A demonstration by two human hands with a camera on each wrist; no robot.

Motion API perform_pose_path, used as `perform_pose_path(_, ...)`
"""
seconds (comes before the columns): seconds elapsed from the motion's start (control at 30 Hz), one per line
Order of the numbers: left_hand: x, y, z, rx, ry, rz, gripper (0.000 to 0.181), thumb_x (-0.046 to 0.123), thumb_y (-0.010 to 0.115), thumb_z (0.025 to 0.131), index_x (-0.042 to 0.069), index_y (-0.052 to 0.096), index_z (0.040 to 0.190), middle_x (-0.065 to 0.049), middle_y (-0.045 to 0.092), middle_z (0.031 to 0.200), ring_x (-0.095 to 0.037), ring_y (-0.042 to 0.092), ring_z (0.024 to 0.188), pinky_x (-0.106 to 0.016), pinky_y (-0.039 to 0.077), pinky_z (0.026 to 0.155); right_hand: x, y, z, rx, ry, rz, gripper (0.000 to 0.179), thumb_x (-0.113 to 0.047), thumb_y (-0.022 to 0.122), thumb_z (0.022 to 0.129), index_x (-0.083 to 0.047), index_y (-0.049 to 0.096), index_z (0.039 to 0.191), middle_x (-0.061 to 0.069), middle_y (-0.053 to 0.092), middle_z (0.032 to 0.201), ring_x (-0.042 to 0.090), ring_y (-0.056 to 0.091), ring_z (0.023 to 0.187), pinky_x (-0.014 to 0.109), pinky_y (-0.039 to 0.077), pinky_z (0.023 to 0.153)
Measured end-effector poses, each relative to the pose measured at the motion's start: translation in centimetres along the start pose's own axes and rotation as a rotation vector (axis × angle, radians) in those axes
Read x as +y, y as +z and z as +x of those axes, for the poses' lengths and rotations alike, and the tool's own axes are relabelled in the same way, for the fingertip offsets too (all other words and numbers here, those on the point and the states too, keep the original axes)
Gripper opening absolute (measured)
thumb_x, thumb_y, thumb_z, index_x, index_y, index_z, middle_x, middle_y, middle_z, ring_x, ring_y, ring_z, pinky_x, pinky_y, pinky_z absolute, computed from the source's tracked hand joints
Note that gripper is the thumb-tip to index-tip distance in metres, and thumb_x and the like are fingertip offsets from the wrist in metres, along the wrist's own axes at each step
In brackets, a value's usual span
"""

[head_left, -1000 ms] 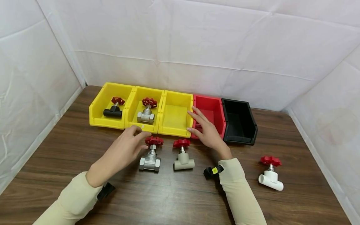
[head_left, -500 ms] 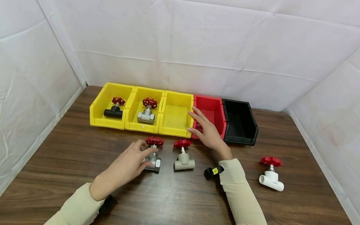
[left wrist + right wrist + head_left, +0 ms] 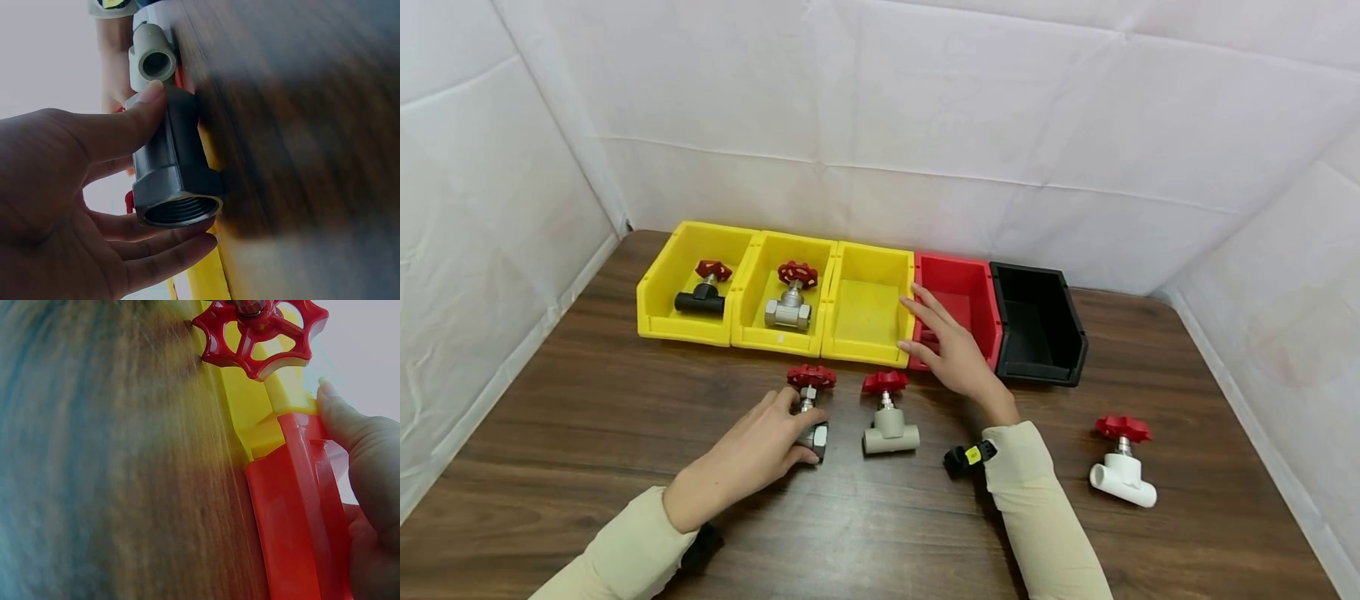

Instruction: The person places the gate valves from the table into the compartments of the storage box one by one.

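Observation:
My left hand (image 3: 752, 454) is at a silver metal gate valve (image 3: 819, 440) with a red handwheel, which lies on the table. In the left wrist view the thumb presses on the valve's hexagonal body (image 3: 178, 181) and the fingers curl round its other side; the threaded end faces the camera. Over the red bin (image 3: 992, 348) hovers my right hand (image 3: 957, 354), its fingers spread and nothing held. Its thumb lies near the border with the yellow bin. Between the hands is a beige plastic valve (image 3: 891, 433) with a red handwheel.
A yellow bin (image 3: 685, 327) holds a black valve (image 3: 700, 301), and the yellow bin (image 3: 775, 340) beside it a silver valve (image 3: 788, 312). A third yellow bin (image 3: 867, 312) and a black bin (image 3: 1037, 372) complete the row. A white valve (image 3: 1123, 479) lies at right.
My left hand has come down and to the right from beside the silver valve, and its fingers have closed round the valve's body. The right hand has stayed in place.

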State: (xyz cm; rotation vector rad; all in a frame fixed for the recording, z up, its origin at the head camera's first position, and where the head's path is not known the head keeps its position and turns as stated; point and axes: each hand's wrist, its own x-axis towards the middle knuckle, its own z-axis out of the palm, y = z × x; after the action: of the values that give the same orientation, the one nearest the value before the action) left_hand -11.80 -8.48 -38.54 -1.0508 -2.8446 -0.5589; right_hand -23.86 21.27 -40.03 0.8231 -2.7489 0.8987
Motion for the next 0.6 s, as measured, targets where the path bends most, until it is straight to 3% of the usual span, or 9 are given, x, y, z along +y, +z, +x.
perform_pose_path(0.4, 0.06, 0.05, 0.01, -0.007, 0.017, -0.021, 0.046, 0.020, 0.079, 0.077, 0.004, 0.066, 0.118, -0.011, 0.051, 0.090, -0.019, 0.043, 0.076, -0.032, 0.042, 0.062, -0.18, -0.05, -0.07, -0.002, 0.016, -0.002, 0.068, -0.037, 0.065, 0.090, -0.029, 0.033, 0.150, -0.010, 0.016, 0.158, 0.023, 0.042, 0.129, 0.042, 0.045, 0.095)
perform_pose_path(0.6, 0.18, 0.27, 0.07, 0.010, 0.036, 0.022, 0.042, 0.018, 0.079, 0.080, 0.002, 0.065, 0.116, -0.013, 0.050, 0.085, -0.020, 0.043, 0.071, -0.030, 0.041, 0.057, -0.17, 0.03, -0.01, 0.006, -0.004, -0.010, 0.068, -0.035, 0.066, 0.090, -0.027, 0.034, 0.150, -0.008, 0.017, 0.158, 0.023, 0.045, 0.126, 0.042, 0.045, 0.095)
